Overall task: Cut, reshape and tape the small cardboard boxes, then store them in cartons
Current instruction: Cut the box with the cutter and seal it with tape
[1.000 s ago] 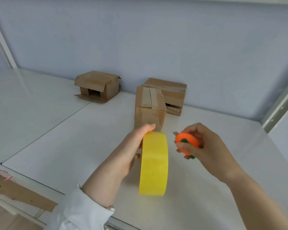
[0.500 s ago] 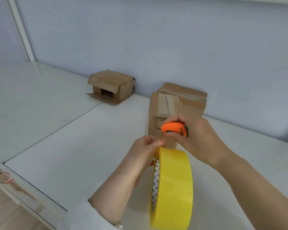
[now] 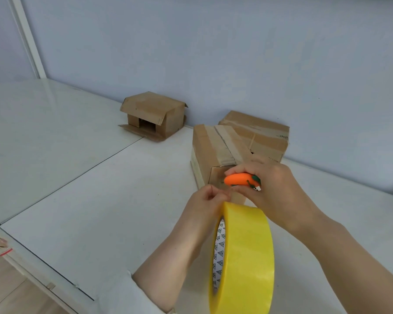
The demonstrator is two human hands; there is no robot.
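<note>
Walls (image 3: 213, 53) of pale blue-grey are closing off the back of a glossy white table (image 3: 77, 189), where a thin dark seam (image 3: 100, 162) is running toward the far edge. A white post (image 3: 25, 37) is rising at the left corner, and wooden floor (image 3: 9, 291) is showing below the near edge. An open box (image 3: 154, 112) is lying on its side by the wall. A taped box (image 3: 213, 150) is standing just in front of a second box (image 3: 259, 132). The hands are meeting before the taped box: the left hand (image 3: 207, 205) is pinching the top of an upright yellow tape roll (image 3: 243, 257), and the right hand (image 3: 275, 189) is gripping an orange cutter (image 3: 238, 179).
</note>
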